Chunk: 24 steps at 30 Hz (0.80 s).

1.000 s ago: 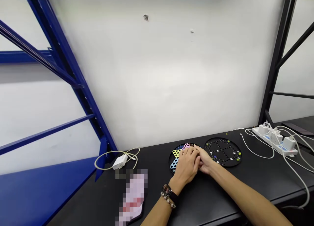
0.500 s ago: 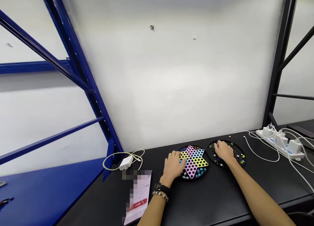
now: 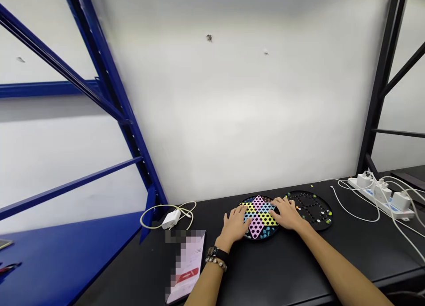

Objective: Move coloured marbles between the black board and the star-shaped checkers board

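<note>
A Chinese checkers board [image 3: 257,219] with a pink, yellow and blue star full of holes lies on the black table, coloured marbles around its rim. My left hand [image 3: 234,225] grips its left side, fingertips and thumb over the star's yellow and blue points. On the opposite side, my right hand [image 3: 286,213] has its thumb and fingers on the star's right edge. Whether a marble is under those fingers cannot be seen. Just beyond the right hand sits a round black tray [image 3: 312,204] with a few green, white and orange pieces in it.
A phone [image 3: 189,266] lies left of my left forearm, behind it a white charger [image 3: 171,219] with a looped cable. To the right stands a power strip [image 3: 381,197] with several plugs and trailing white cables. A blue shelf frame [image 3: 133,142] borders the left.
My right hand has left the black tray and come left onto the star board. The board has turned slightly and shifted a little left. My left hand stays at its left side.
</note>
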Motion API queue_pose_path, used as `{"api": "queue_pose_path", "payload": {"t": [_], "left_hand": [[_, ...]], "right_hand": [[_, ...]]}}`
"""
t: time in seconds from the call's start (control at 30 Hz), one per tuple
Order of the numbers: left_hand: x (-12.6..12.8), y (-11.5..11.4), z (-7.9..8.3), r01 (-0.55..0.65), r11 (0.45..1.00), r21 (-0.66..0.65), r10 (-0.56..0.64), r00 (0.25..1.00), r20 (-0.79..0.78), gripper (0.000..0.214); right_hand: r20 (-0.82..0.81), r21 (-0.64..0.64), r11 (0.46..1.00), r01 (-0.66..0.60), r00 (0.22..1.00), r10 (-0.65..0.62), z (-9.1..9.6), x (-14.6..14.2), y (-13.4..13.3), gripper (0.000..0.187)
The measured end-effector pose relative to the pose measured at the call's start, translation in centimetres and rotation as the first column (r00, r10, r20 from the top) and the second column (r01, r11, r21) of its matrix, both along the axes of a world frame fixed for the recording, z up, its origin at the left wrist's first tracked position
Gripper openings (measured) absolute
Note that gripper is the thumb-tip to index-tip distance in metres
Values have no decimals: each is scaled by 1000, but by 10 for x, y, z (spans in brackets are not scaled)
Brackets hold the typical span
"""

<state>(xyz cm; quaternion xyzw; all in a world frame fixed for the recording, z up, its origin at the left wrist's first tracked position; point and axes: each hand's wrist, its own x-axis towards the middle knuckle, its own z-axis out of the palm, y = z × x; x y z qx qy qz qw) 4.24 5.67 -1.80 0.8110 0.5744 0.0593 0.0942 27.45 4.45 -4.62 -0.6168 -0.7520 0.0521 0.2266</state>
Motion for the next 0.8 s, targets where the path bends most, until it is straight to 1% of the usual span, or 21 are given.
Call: {"api": "queue_pose_path", "payload": {"t": [0.2,0.33,0.5,0.63,0.73,0.8], "left_hand": [[0,-3,1,4,1000,21,-5,999,32,51],[2,-6,4,8,998,59,-12,998,65,42],[6,-8,4,28,992,120,-39,995,89,34],[8,-11,2,42,986,161,-58,994,94,34],[9,-12,1,44,987,158,-60,993,99,34],[9,-11,0,39,987,155,-54,994,92,34]], "right_hand": [[77,50,998,31,996,-34,5,-6,3,36],[57,80,995,65,996,-69,10,-12,2,31],[99,137,989,50,993,-64,10,-19,-3,29],[144,90,994,56,987,-69,9,-22,-3,33],[170,63,995,71,982,-81,9,-22,-3,35],[184,31,998,59,981,-64,9,-22,-2,37]]}}
